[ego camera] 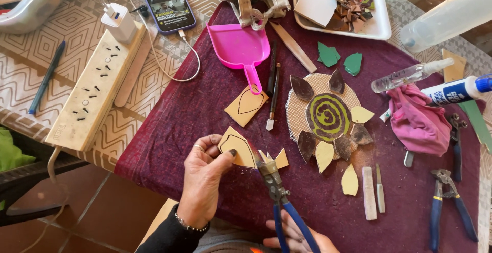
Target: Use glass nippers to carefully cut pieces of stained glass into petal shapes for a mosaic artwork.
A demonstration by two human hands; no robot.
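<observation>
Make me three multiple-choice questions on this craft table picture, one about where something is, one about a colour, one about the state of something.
1. Where does the pink dustpan lie?
A. on the floor
B. on the purple cloth, above the marked yellow piece
C. in the white tray

2. What colour are the handles of the nippers in the right hand?
A. blue
B. red
C. green

3. What is the state of the yellow tile in the left hand?
A. lying flat, untouched
B. glued into the flower mosaic
C. pinched in the fingers, with the nippers' jaws at its edge

Answers: 1 B, the dustpan rests on the cloth with its handle pointing at the marked piece. 2 A, both handles show blue. 3 C, thumb and fingers pinch the tile while the jaws meet its right edge.
</observation>
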